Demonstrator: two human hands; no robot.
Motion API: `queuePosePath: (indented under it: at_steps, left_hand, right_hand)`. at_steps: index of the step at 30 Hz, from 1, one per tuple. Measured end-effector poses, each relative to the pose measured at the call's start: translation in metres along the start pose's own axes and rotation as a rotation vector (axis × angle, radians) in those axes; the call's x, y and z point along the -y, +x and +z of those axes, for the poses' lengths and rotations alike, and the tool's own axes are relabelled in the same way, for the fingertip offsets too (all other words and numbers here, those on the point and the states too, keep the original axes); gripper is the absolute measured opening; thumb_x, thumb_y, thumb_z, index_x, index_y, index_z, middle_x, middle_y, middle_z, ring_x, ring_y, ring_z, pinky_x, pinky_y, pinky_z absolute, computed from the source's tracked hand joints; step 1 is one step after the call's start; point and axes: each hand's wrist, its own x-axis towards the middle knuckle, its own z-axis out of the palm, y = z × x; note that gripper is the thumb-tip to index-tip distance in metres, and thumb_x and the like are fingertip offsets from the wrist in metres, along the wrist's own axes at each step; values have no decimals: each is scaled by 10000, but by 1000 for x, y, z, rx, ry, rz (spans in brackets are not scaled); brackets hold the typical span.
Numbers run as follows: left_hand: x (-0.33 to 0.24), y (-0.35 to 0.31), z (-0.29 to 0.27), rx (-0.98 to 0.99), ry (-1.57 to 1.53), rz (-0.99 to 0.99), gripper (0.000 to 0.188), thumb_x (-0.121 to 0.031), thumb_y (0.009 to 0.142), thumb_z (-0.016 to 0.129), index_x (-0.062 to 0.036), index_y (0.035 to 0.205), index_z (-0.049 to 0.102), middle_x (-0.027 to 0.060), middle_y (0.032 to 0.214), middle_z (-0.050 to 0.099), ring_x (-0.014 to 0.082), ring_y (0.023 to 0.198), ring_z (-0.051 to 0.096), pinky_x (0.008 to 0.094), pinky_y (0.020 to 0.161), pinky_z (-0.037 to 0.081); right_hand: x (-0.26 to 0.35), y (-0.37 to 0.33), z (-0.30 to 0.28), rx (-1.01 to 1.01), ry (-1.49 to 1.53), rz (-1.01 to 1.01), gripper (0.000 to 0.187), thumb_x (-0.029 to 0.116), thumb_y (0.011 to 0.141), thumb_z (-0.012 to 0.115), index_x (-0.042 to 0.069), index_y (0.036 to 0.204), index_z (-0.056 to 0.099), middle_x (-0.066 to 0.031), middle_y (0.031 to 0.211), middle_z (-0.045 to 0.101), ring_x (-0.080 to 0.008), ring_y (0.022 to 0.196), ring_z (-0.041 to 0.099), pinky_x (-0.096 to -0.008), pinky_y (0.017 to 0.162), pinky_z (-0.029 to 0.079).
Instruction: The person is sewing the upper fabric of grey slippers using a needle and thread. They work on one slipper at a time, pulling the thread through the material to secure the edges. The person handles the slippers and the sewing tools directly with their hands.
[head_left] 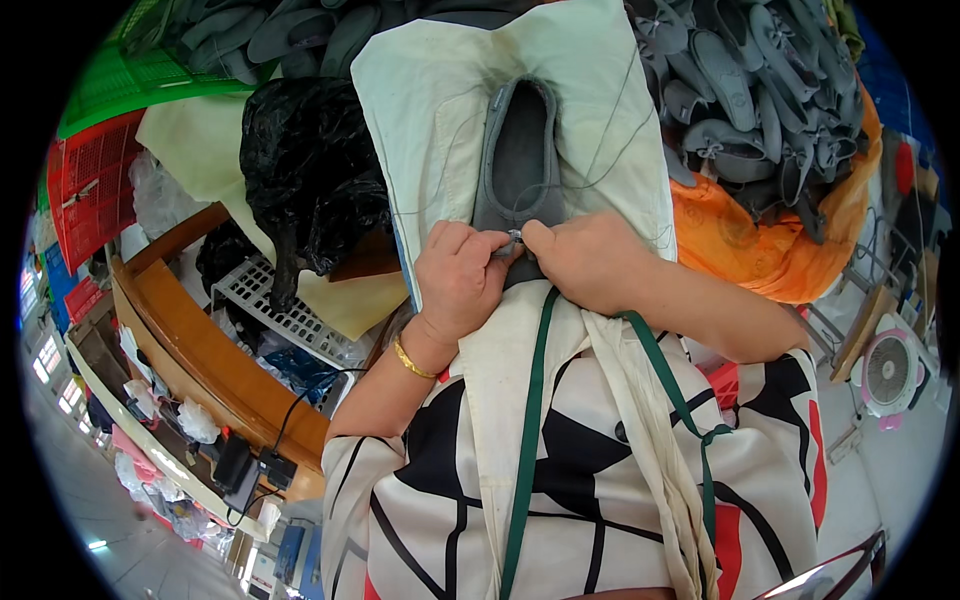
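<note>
A dark grey slip-on shoe (522, 140) lies on a pale cloth (430, 110) over my lap, its opening facing up and its toe toward me. My left hand (458, 275) and my right hand (597, 262) meet at the front of the shoe. Between their fingertips is a small shiny trim (515, 236) at the edge of the opening. Both hands are closed there, with thumbs and forefingers pressed in; the left wears a gold bracelet (412, 358). Thin grey thread (600, 170) loops across the shoe and cloth. My fingers hide most of the toe.
To the right, many grey shoes (725, 80) are heaped over an orange sack (790, 250). More shoes (290, 35) fill the far left beside a green crate (150, 85). A black plastic bag (310, 150), a white perforated basket (290, 310) and a wooden bench (215, 360) stand left.
</note>
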Motion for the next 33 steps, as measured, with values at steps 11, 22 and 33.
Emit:
queuePosePath:
  at_steps: [11, 22, 33]
  left_hand:
    - [-7, -4, -7, 56, -25, -79, 240, 15, 701, 764, -57, 927, 730, 95, 856, 640, 256, 764, 613, 332, 639, 494]
    - [-3, -16, 4, -18, -241, -173, 291, 49, 689, 731, -53, 961, 712, 85, 854, 645, 262, 769, 596, 349, 659, 476]
    - [-2, -10, -2, 12, -155, 36, 334, 81, 705, 719, -42, 1015, 718, 85, 879, 637, 262, 784, 579, 340, 681, 468]
  right_hand:
    - [-10, -3, 12, -119, 82, -18, 186, 74, 778, 602, 20, 914, 487, -147, 651, 617, -351, 603, 631, -462, 517, 474]
    - [2, 8, 4, -72, 449, 230, 202, 156, 977, 481, -3, 1099, 450, -240, 821, 657, -454, 785, 626, -536, 696, 469]
    - [-17, 26, -35, -30, 453, 120, 165, 183, 917, 572, 31, 918, 637, -174, 849, 660, -380, 764, 636, -456, 718, 501]
